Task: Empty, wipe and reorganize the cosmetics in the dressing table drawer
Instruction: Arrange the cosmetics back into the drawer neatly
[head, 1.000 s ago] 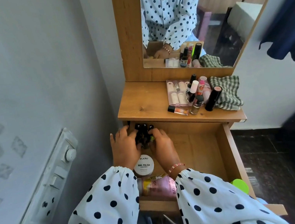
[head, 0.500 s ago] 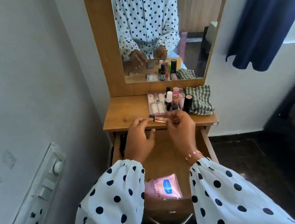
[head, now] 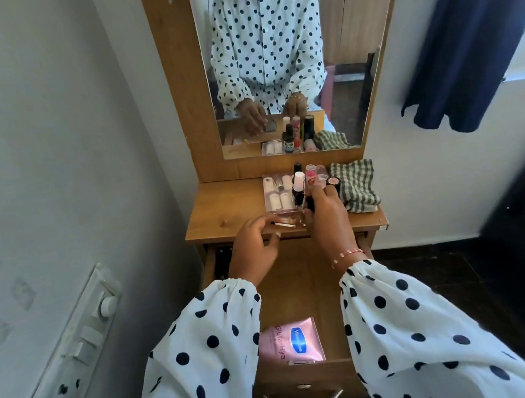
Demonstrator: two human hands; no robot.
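Right hand (head: 327,219) grips, seemingly, 1 dark bottle; left hand (head: 255,248) loosely curled (checked cloth (head: 356,188) beside).

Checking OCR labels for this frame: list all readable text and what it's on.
"Vaseline", only roughly legible, on the blue oval logo of the pink tube in the drawer.
"Gluta-Hya", along the same tube beside the logo.
Labels on the bottles and the clear box on the tabletop: too small and blurred to read.
Switch panel: no readable markings.
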